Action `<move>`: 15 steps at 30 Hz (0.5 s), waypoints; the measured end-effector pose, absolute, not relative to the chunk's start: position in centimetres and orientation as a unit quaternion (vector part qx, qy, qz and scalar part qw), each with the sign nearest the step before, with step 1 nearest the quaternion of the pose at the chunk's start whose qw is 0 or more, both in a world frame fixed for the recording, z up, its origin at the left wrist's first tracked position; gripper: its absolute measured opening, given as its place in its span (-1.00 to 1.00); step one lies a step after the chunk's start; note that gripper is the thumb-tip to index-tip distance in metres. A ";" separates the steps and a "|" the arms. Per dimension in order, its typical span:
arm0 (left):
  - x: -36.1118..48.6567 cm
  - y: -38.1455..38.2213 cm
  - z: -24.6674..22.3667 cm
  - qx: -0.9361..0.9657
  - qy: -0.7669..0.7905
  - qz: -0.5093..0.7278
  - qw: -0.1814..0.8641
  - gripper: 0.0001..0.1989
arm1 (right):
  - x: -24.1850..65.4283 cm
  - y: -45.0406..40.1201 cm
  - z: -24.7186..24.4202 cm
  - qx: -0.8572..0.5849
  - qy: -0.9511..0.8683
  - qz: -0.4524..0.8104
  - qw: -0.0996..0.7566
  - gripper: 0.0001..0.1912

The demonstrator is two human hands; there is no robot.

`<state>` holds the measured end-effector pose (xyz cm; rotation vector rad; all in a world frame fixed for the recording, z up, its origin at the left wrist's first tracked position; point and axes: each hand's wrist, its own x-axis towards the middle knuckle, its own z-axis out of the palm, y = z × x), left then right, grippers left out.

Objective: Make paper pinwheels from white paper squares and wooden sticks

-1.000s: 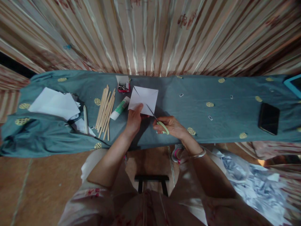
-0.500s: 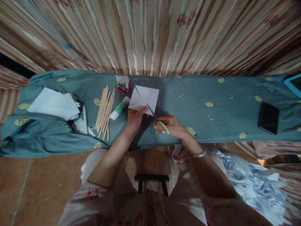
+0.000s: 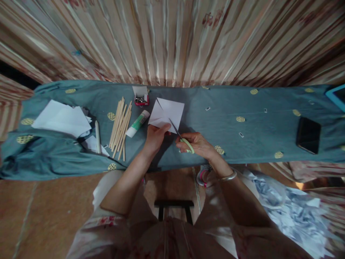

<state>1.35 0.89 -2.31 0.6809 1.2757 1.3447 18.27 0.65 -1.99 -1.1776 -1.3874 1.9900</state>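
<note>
A white square sheet of paper (image 3: 171, 110) is pinched at its lower edge by my left hand (image 3: 157, 137), thumb on top. A dark slit runs in from its upper left corner. My right hand (image 3: 196, 144) grips scissors (image 3: 188, 145) with light green handles. Their dark blades lie across the lower right part of the sheet. Left of the paper are a green and white glue stick (image 3: 137, 123) and a small red box (image 3: 141, 100) with metal pieces in it. Several wooden sticks (image 3: 120, 129) lie beyond the glue.
White papers (image 3: 61, 118) and a pale rod (image 3: 97, 137) lie on the left of the teal cloth (image 3: 226, 126). At the far right are a black phone (image 3: 308, 135) and a blue-edged device (image 3: 334, 96). Paper scraps (image 3: 296, 212) fill a bag below right.
The sheet has shifted slightly to the right, with my left hand moving a little along with it. My right hand and the scissors have hardly moved.
</note>
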 end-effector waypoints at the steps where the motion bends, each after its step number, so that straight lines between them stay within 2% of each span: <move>1: 1.3 0.9 -2.4 0.290 0.540 0.567 0.550 -0.86 | 18.3 0.7 -2.1 -0.425 -0.501 0.720 0.222 -0.52; 15: 1.3 0.9 -2.6 0.304 0.553 0.559 0.538 -0.84 | 18.1 0.7 -1.7 -0.447 -0.499 0.708 0.223 -0.51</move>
